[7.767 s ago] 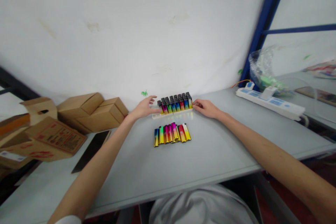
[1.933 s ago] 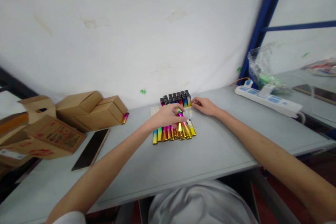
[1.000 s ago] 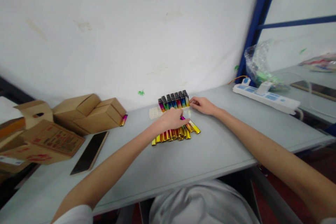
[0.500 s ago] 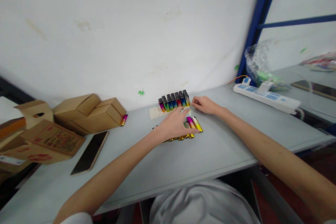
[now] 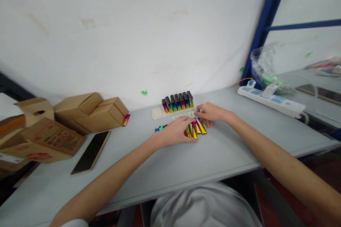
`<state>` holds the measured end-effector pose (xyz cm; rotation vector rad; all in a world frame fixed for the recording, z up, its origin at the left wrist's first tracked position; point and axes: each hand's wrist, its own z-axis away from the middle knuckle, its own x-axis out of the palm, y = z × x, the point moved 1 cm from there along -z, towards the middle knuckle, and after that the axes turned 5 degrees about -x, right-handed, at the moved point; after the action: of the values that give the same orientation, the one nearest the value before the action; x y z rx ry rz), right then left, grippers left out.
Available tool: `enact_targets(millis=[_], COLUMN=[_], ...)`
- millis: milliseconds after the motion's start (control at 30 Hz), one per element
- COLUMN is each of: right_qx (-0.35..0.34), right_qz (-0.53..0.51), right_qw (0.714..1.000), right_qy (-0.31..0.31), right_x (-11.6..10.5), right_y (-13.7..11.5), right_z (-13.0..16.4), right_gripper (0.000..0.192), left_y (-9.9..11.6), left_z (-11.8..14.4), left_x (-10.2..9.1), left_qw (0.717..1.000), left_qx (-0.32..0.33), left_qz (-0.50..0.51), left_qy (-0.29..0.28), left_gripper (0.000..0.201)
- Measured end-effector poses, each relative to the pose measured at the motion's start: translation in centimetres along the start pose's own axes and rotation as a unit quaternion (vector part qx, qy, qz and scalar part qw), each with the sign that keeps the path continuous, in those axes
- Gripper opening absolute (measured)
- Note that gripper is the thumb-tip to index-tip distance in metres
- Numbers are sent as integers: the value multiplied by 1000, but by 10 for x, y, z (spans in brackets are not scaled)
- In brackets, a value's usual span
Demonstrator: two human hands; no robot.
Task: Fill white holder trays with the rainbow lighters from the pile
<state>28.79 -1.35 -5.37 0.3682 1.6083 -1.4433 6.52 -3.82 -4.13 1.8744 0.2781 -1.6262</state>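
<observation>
Several shiny lighters point(image 5: 196, 127) in pink, green and gold lie side by side on the table. My left hand point(image 5: 174, 131) is over the row, thumb at the near ends and fingers at the far ends, closed around some of them; others poke out past its left side, and its palm hides the rest. At the right end of the row, my right hand point(image 5: 209, 113) has bent fingers, slightly apart, touching or close to the tops of the lighters. Behind both hands a block of upright lighters point(image 5: 178, 103) with black tops stands in a pale holed tray point(image 5: 157, 114).
At left, a phone point(image 5: 92, 151) lies beside brown cardboard boxes point(image 5: 92, 115) and an opened printed carton point(image 5: 54, 138). One lighter point(image 5: 126, 120) rests against the boxes. A white power strip point(image 5: 271, 100) with plugs and clear plastic wrap point(image 5: 263, 60) are at right. A wall rises behind.
My left hand has drawn its thumb in around the lying lighters, whose right end now fans out more. My right hand has come down and nearer, to the end of the row.
</observation>
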Motion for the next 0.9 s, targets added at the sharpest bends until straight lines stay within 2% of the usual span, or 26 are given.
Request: enact_targets(millis=[100, 333, 400, 500, 567, 633, 767, 900], right_qx=[-21, -33, -34, -40, -44, -47, -61, -82], right_qz=[22, -56, -64, -55, -44, -34, -17, -14], right_qw=[1000, 997, 997, 997, 998, 998, 998, 997], right_qy=[-4, -29, -33, -23, -18, -20, -15, 1], right_x=[3, 9, 9, 8, 7, 7, 9, 13], right_y=[-6, -2, -2, -5, -6, -6, -5, -7], right_z=[0, -1, 0, 1, 1, 1, -1, -1], right_gripper=[37, 34, 32, 29, 29, 31, 31, 31], left_y=[-6, -5, -3, -5, -9, -12, -13, -12], left_z=[0, -1, 1, 8, 15, 23, 34, 31], left_x=[0, -3, -10, -28, -40, -44, -28, -6], left_qw=[1000, 1000, 1000, 998, 997, 997, 998, 999], left_qx=[-8, -4, -7, -32, -55, -68, -58, -45], left_qz=[4, 25, 28, 18, 4, -8, -10, 0], left_qy=[4, -2, 4, 43, 59, 46, 4, 14], left_gripper=[64, 77, 76, 76, 83, 91, 98, 90])
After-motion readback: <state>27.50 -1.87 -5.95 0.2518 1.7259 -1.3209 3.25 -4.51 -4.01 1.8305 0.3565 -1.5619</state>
